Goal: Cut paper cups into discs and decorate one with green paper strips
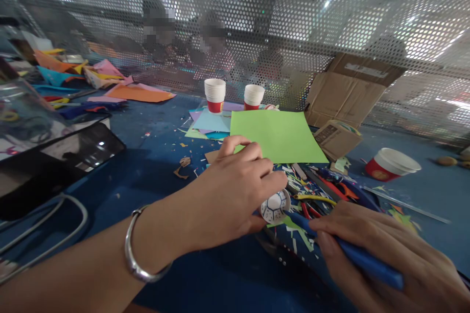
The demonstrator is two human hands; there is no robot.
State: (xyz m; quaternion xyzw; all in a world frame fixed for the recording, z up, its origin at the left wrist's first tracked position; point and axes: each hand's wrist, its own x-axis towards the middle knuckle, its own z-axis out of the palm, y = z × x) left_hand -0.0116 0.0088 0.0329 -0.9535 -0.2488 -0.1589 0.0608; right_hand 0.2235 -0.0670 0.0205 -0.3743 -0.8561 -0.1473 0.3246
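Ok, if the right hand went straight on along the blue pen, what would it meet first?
Most likely the small round white piece in the left hand; the tip of the pen looks at its edge or just short, depth being unclear.

device (62,168) left, cup (392,162) right — stacked cups (215,95) behind paper (275,137)
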